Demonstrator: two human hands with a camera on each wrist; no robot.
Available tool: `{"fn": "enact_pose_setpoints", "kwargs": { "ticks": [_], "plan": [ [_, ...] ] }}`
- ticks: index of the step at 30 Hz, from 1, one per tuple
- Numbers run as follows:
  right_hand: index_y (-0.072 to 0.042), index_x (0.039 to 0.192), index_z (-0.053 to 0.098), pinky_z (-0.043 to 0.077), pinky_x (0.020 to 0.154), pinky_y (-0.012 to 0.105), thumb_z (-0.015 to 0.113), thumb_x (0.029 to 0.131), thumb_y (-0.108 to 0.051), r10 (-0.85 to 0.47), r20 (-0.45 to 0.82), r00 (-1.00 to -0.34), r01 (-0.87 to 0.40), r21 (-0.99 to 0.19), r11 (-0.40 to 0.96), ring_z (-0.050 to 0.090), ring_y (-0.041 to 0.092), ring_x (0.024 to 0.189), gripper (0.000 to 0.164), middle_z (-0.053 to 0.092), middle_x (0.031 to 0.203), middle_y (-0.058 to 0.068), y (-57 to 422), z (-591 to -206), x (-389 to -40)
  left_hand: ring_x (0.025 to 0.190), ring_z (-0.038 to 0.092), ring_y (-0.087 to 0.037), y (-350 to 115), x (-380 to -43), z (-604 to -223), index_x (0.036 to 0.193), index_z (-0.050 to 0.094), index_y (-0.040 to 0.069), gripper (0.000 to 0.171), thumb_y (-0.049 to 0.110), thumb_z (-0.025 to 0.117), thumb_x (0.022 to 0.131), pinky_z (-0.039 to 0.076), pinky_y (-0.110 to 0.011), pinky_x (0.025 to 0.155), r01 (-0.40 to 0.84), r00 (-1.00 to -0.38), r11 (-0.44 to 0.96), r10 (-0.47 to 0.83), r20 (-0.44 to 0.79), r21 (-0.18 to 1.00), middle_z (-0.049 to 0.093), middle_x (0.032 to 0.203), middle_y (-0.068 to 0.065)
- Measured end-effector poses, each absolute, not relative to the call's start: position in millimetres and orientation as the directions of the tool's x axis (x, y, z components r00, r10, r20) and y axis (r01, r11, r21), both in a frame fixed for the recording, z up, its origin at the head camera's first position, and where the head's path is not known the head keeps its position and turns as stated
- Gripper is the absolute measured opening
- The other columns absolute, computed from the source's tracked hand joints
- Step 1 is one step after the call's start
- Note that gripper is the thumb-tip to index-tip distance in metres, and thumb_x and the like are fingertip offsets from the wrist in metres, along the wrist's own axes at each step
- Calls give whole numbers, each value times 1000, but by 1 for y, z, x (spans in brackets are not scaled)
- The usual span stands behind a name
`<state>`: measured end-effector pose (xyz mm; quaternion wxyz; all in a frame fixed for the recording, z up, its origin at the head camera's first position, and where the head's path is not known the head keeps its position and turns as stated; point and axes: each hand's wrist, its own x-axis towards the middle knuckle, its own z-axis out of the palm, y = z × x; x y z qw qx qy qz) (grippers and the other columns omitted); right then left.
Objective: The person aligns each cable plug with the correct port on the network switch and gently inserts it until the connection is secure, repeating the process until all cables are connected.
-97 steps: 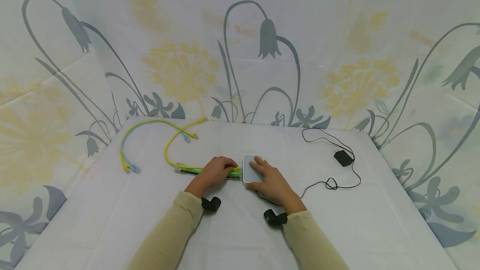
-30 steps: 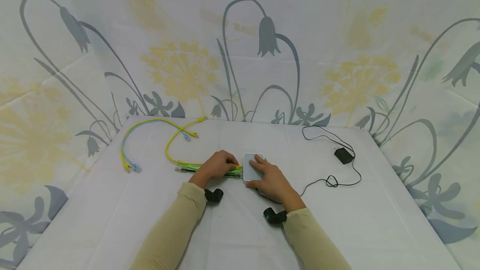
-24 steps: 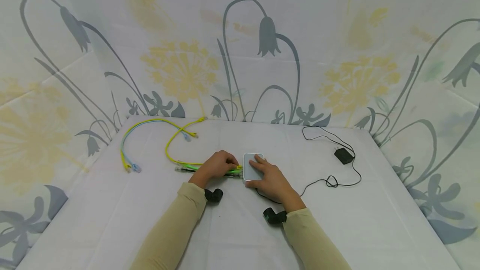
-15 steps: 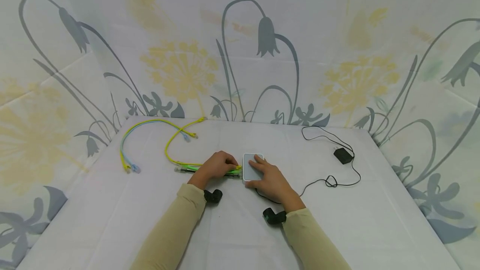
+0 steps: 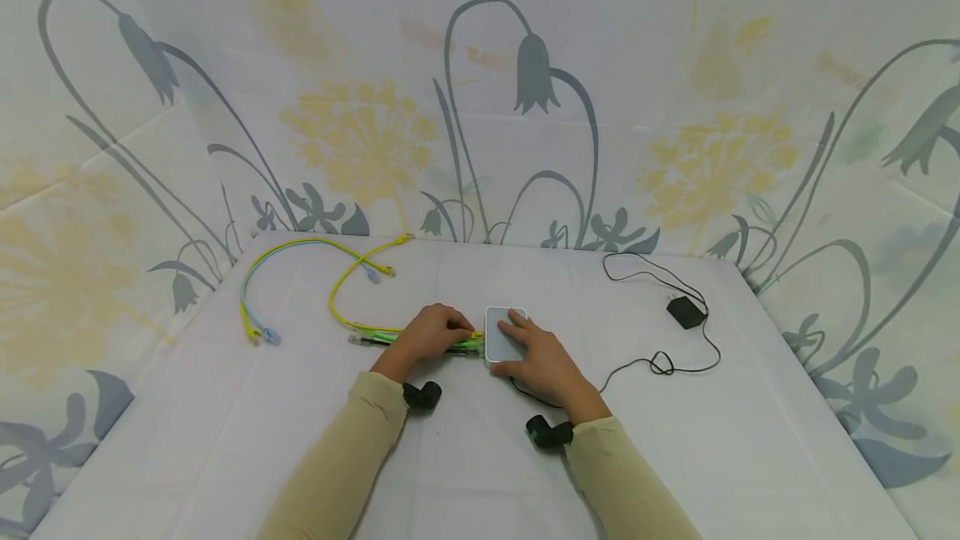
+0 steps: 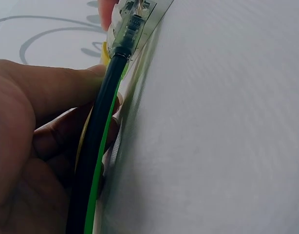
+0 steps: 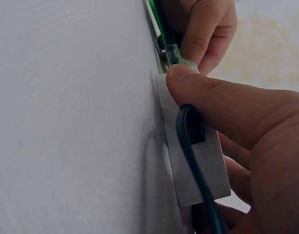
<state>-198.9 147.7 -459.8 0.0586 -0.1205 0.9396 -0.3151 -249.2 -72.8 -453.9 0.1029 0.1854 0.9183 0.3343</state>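
A small white box with a grey top (image 5: 497, 348), which looks like a network switch, lies mid-table with clear-plugged cables along its left side. My right hand (image 5: 543, 363) grips it, thumb on the near side and fingers over the top. Thumb and fingertips of my left hand (image 5: 429, 333) pinch the end of a yellow Ethernet cable (image 5: 382, 328) right at the box's left side. The hand hides part of its plug. Black and green cables run beneath the left hand; the black one (image 6: 93, 136) passes close to the thumb. A power cord (image 7: 195, 165) enters the box's near side.
Back left, another yellow cable lies alongside a light blue one with a clear blue plug (image 5: 272, 337). The power cord loops to a black adapter (image 5: 686, 312) at the right. A flower-patterned cloth (image 5: 480, 148) stands behind the white table (image 5: 465, 465).
Since about three seconds ago the yellow plug has come slightly closer to the box. Over the last half second my left wrist has shifted slightly left. The right hand stays in place.
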Motion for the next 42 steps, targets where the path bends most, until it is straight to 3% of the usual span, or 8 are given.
{"fn": "enact_pose_setpoints", "kwargs": {
  "ticks": [15, 32, 42],
  "plan": [
    [-28, 146, 45, 33, 113, 53, 76, 79, -48, -264, -37, -964, -187, -611, 769, 25, 30, 148, 76, 28, 159, -9, 148, -461, -200, 106, 64, -20, -82, -246, -449, 103, 76, 15, 16, 20, 65, 94, 52, -38, 94, 323, -908, 762, 416, -42, 562, 72, 106, 0],
    [-29, 146, 44, 31, 115, 53, 76, 79, -48, -260, -49, -964, -176, -612, 771, 23, 30, 148, 77, 27, 159, -10, 148, -463, -199, 93, 61, -16, -137, -238, -446, 107, 73, 12, 18, 21, 63, 94, 51, -36, 85, 310, -922, 783, 386, -31, 540, 69, 102, -1],
    [-28, 146, 45, 32, 115, 52, 77, 79, -48, -269, -37, -962, -192, -606, 772, 24, 29, 148, 77, 27, 159, -10, 148, -463, -199, 104, 62, -28, -171, -230, -443, 108, 72, 7, 22, 20, 60, 95, 50, -45, 92, 340, -926, 794, 377, 31, 504, 68, 106, -7]
  ]
}}
